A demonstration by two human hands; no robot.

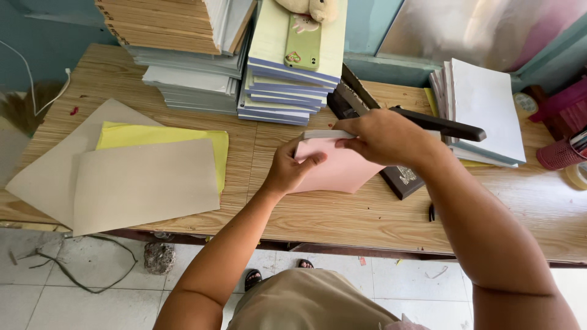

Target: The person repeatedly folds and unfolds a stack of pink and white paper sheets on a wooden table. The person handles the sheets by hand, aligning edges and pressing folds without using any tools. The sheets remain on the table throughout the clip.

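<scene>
Black heavy-duty stapler (400, 177) mostly hidden under the pink-covered paper pad (339, 168) and right forearm; its handle (446, 126) pokes out toward 3 o'clock. Pad sits table-centre, tilted. Left hand (287, 168) clamps its 9 o'clock edge, thumb on top; right hand (385, 137) grips the 12 o'clock edge, fingers curled over.
</scene>
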